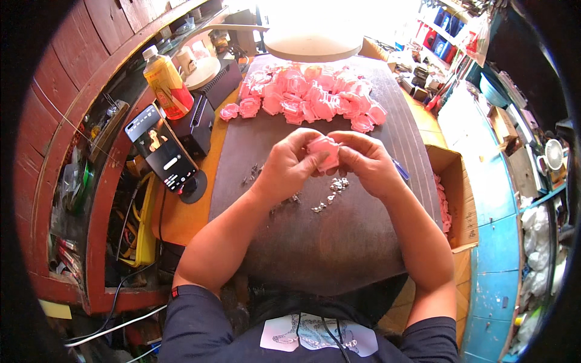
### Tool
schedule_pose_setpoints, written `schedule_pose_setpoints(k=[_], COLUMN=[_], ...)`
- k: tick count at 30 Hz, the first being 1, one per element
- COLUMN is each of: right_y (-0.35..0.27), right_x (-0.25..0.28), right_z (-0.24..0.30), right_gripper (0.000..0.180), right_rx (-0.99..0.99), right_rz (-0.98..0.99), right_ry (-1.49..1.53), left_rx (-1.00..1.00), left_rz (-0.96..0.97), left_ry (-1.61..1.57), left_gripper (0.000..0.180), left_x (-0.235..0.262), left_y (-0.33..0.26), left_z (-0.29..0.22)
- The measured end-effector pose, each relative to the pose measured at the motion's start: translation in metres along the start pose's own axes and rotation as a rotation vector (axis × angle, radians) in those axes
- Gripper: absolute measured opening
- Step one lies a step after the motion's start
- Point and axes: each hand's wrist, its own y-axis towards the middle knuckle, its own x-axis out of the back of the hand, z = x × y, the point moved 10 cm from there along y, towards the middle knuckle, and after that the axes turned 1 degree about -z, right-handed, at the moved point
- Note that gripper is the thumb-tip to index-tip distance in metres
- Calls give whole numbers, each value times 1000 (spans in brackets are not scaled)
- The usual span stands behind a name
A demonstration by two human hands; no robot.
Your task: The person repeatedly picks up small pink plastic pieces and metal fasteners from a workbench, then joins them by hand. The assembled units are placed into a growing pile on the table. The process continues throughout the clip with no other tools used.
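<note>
Both hands meet over the middle of the dark tabletop (327, 248), holding one pink plastic part (325, 152) between them. My left hand (288, 163) has its thumb on the part's face, with the fingers behind it. From the other side my right hand (370, 162) pinches the part's edge between thumb and fingertips; whether something small sits in that pinch is hidden. Below the hands lies a scatter of small shiny metal pieces (331, 193). Dark small screws (253, 173) lie beside my left wrist. Beyond the hands rises a heap of similar pink parts (308, 94).
A round white lamp head (313, 42) hangs over the heap. At left stand a phone on a stand (162, 148) and a drink bottle (167, 85). A cardboard box (463, 199) with pink parts is at right, near a blue pen-like tool (400, 170).
</note>
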Motion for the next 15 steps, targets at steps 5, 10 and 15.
schedule_pose_setpoints(k=[5,10,15], right_y=[-1,-8,-8], right_x=[2,-19,-28], right_z=[18,4,-2], right_gripper=[11,7,9], right_rx=[220,294,277], right_rz=[99,240,286], right_ry=[-824,-1298,-1397], left_rx=[-29,26,34], left_rz=[-165,-118,-104], left_ry=[38,46,115], left_gripper=[28,33,32], left_x=[22,18,13], left_y=[4,2,0], left_z=[-15,-11,-11])
